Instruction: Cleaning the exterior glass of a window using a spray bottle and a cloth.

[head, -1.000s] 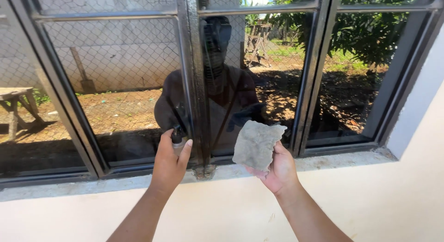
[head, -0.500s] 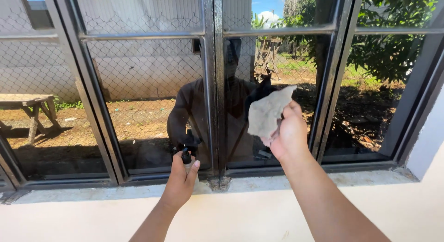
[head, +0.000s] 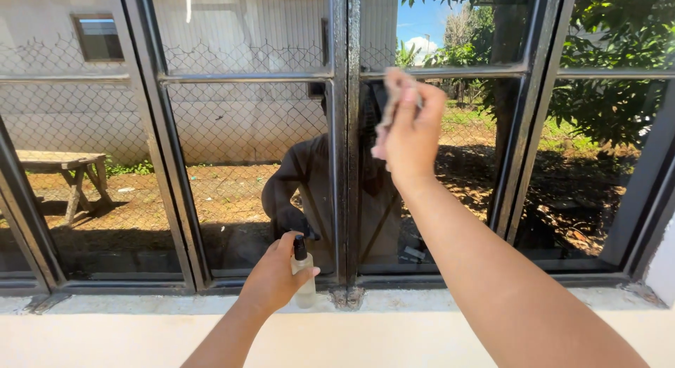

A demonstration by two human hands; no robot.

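My right hand [head: 409, 132] presses a grey cloth [head: 387, 109] flat against a glass pane [head: 436, 171] of a black-framed window, just under its horizontal bar. Most of the cloth is hidden behind the hand. My left hand [head: 273, 275] holds a small clear spray bottle [head: 303, 278] with a black nozzle, low down near the window sill [head: 457, 301], left of the central black mullion [head: 345, 143]. The glass reflects a dark figure of a person.
The window has several panes split by black bars. A cream wall [head: 394, 340] lies below the sill. The glass mirrors a chain-link fence, a wooden bench [head: 60, 164], a pale building and green trees [head: 605, 65].
My right hand rose with the cloth from sill height up to the pane and pressed it on the glass. The view tilted upward. My left hand kept the bottle low.
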